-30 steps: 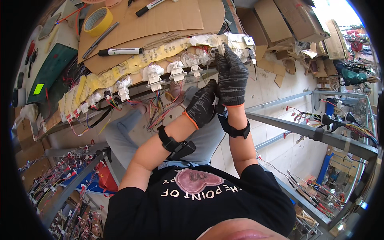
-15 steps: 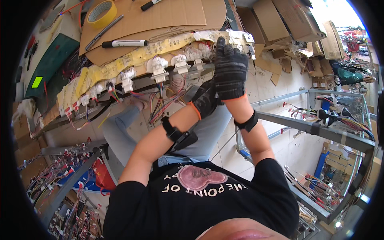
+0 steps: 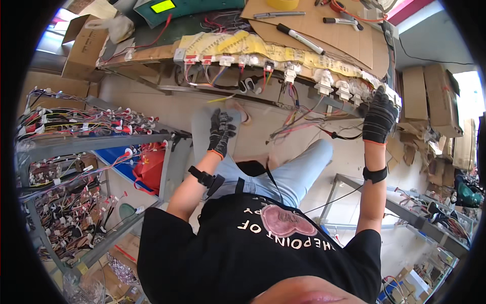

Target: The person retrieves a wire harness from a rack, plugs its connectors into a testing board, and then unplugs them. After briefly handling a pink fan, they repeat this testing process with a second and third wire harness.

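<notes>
My left hand (image 3: 223, 133), in a dark striped glove with an orange cuff, hangs over my left thigh, away from the bench. Its fingers are apart and loosely bent, with nothing seen in them. At the right end of the bench edge, my gloved right hand (image 3: 379, 119) reaches over the last connectors, thumb apart from the fingers; its palm side is hidden. A row of white connectors (image 3: 323, 83) lines that edge, some wrapped in white material, with coloured wires (image 3: 291, 121) hanging below several of them. Yellow labelled tape (image 3: 230, 44) runs behind the row.
Cardboard (image 3: 349, 43) on the bench carries a black-and-white marker (image 3: 300, 38), a grey pen (image 3: 279, 15) and a yellow tape roll (image 3: 282, 4). A green device with a lit display (image 3: 162, 6) stands at the back. Metal racks (image 3: 96, 144) with wire harnesses flank me; boxes (image 3: 440, 101) stand at right.
My left hand has parted from the right and swung left over my thigh. My right hand stays at the row's right end. The whole view has shifted left.
</notes>
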Available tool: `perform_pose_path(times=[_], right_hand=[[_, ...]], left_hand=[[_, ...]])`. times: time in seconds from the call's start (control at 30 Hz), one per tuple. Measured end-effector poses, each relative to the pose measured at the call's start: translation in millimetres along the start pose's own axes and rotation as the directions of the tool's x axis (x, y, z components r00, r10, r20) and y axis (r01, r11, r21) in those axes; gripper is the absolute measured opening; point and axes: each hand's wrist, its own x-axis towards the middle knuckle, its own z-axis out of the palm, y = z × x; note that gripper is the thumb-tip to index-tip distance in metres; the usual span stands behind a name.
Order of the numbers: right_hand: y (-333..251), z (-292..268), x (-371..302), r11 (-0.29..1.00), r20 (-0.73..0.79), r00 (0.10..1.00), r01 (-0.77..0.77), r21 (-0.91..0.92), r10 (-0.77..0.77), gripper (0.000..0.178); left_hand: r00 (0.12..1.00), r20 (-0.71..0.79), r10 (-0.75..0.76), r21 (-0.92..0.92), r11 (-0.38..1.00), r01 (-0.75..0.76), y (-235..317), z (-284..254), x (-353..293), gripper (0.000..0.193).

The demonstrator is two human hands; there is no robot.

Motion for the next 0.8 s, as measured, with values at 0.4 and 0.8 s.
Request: perform_pose_path(times=[0.4, 0.8], right_hand=[[-12, -10, 0, 0.999, 0.002, 1.0, -0.024, -0.032, 0.024, 0.033], [-7, -15, 0, 0.998, 0.051, 0.997, -0.063, -0.02, 0.064, 0.032]], left_hand=[[0.342, 0.503, 0.794, 0.674, -0.113, -0.73, 31, 62, 42, 0.012], [0.515, 0.431, 0.74, 0.778, -0.015, -0.629, 69, 103, 24, 0.021]])
